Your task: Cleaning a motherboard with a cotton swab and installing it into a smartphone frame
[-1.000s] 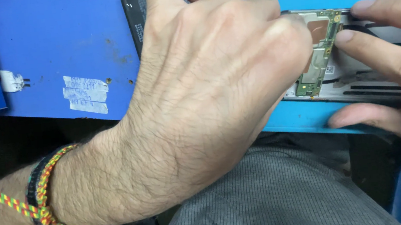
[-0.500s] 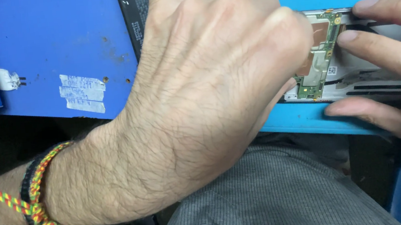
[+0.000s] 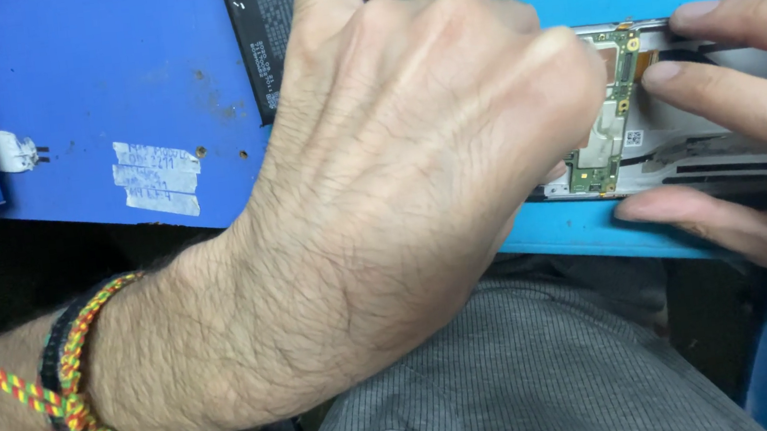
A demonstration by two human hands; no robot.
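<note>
**Two hands working on an opened phone at a blue worktop**

Nearest, grey ribbed trousers (image 3: 519,393) cover the lap. The left hand (image 3: 381,196), a red, yellow and green braided wristband (image 3: 58,397) at its wrist, arches knuckles-up over the opened silver phone frame (image 3: 684,147); its fingertips are hidden, so its grip cannot be told. From the right, the right hand (image 3: 757,115) presses flat, unclenched fingers on the frame beside the green circuit board (image 3: 601,142). Steady pressure probably keeps the frame from sliding. Farther off, the worktop (image 3: 98,75) carries a black battery (image 3: 272,36).

The left hand (image 3: 401,204) reaches forward, back upward, fingers curled into a closed grip — the right hand (image 3: 758,125) lies beside it, fingers extended flat.
</note>
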